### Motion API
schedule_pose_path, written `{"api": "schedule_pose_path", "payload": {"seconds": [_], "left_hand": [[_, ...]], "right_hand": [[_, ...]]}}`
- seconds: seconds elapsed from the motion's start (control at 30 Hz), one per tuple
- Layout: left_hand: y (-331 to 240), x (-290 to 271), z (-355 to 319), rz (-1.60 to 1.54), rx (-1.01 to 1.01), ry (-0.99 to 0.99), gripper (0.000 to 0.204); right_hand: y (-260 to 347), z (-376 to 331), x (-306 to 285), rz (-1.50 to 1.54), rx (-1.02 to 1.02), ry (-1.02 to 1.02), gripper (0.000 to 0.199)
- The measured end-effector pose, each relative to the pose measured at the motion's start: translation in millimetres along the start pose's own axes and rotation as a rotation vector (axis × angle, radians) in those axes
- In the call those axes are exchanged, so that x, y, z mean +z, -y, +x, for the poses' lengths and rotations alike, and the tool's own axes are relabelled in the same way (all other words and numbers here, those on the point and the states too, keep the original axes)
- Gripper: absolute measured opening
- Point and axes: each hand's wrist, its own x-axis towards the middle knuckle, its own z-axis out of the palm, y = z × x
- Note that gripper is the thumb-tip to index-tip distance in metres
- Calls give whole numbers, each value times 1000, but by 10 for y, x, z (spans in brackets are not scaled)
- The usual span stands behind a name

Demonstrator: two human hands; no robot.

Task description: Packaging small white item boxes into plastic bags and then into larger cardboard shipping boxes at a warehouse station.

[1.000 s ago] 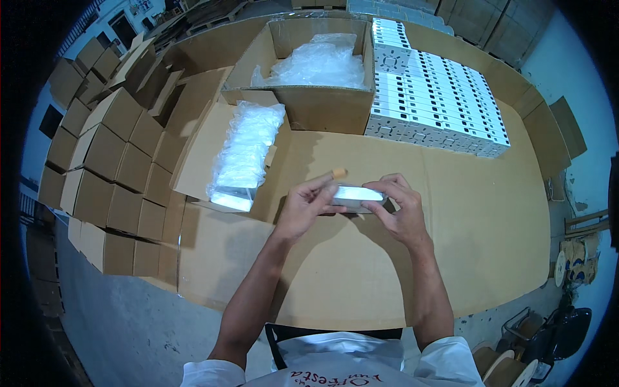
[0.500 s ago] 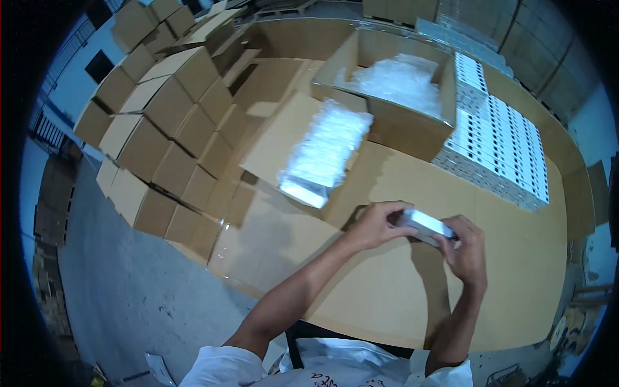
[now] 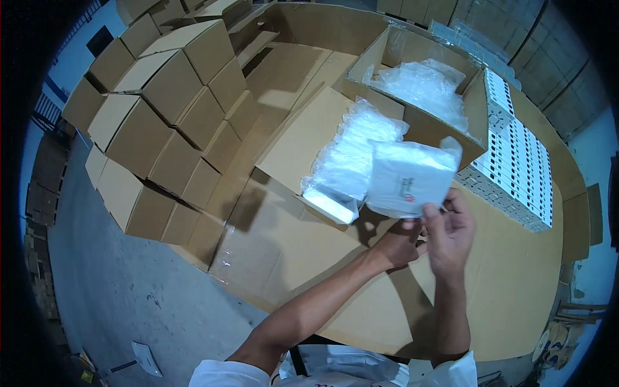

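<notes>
A flat, square white packet in clear plastic wrap (image 3: 412, 177) is raised over the table, its broad printed side showing. My right hand (image 3: 449, 235) is closed on its lower right corner, thumb on the front. At its lower edge is my left hand (image 3: 398, 245), closed with fingertips against the packet; some of its fingers are hidden. Just behind the packet, an open carton (image 3: 293, 145) lies with bubble-wrapped white items (image 3: 351, 145) in it.
A larger open carton (image 3: 445, 126) holds loose bubble wrap (image 3: 422, 87). To its right stand stacked white boxes with dark holes (image 3: 516, 168). Stacked brown cartons (image 3: 171, 122) rise at the left. Cardboard (image 3: 503, 277) covers the table, with raised cardboard walls (image 3: 322, 29) around its far side.
The packet has been lifted away from me and tilted, so its broad face now shows instead of its narrow edge. Both hands have come closer together. The whole view has shifted slightly.
</notes>
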Motion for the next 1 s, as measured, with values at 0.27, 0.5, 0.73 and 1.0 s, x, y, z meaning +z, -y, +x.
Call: {"api": "schedule_pose_path", "payload": {"seconds": [0.27, 0.5, 0.73, 1.0], "left_hand": [[73, -114, -176, -477, -92, 28, 35], [-72, -238, -116, -450, -30, 87, 46], [-198, -266, -158, -335, -12, 45, 43], [-314, -183, -188, -202, 6, -2, 40]], "right_hand": [[-451, 94, 362, 50, 18, 125, 22], [-417, 40, 350, -116, -47, 94, 23], [-268, 27, 367, -390, -99, 221, 21], [-234, -2, 357, -595, -131, 149, 21]]}}
